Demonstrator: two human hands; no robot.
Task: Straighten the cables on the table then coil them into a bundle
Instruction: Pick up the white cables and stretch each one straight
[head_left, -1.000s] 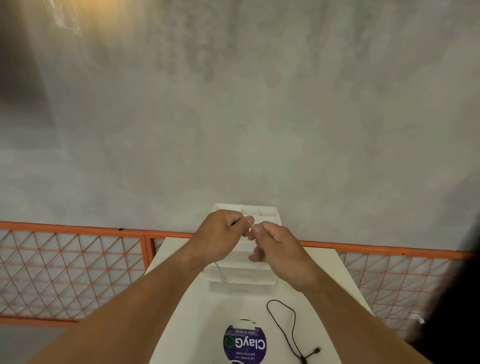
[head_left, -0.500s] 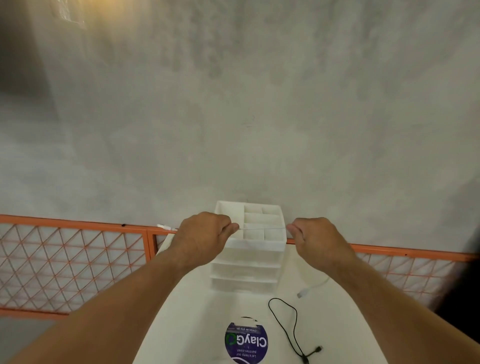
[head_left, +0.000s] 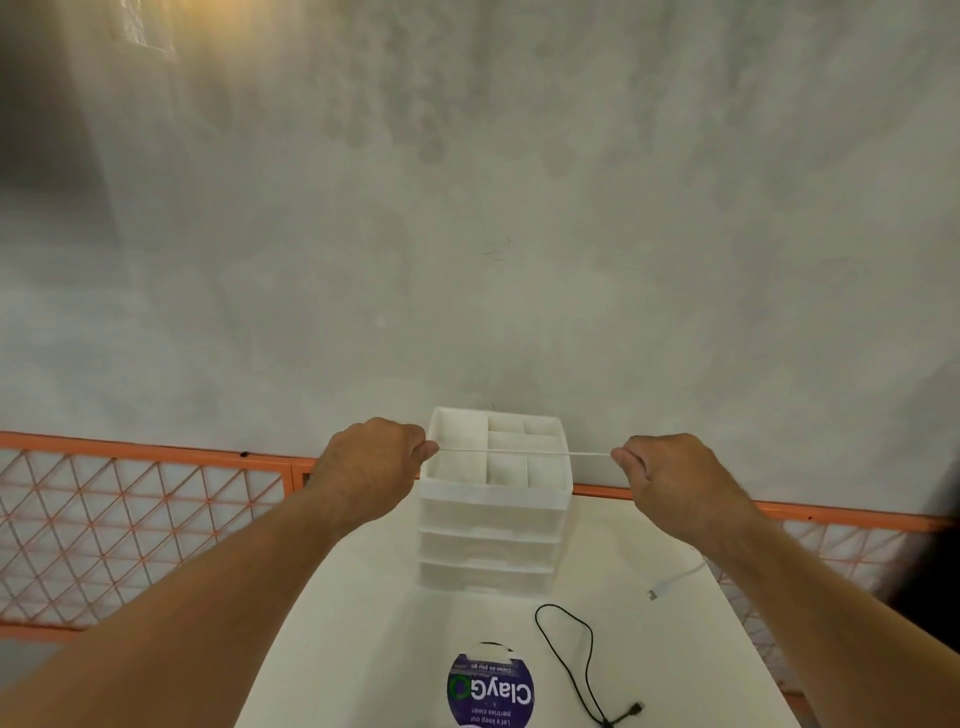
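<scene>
Both bare arms extended forward, hands level and well apart. Left hand (head_left: 371, 462) and right hand (head_left: 675, 478) are knuckles-up with fingers curled, each pinching the taut white cable (head_left: 589, 455) between thumb and forefinger.

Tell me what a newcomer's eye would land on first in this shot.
First, the white cable, pulled taut in the air between the left hand and the right hand. Both hands pinch it above the white drawer unit at the far end of the table. Next, the black cable, lying loosely curved at near right beside a round purple ClayGo sticker.
</scene>
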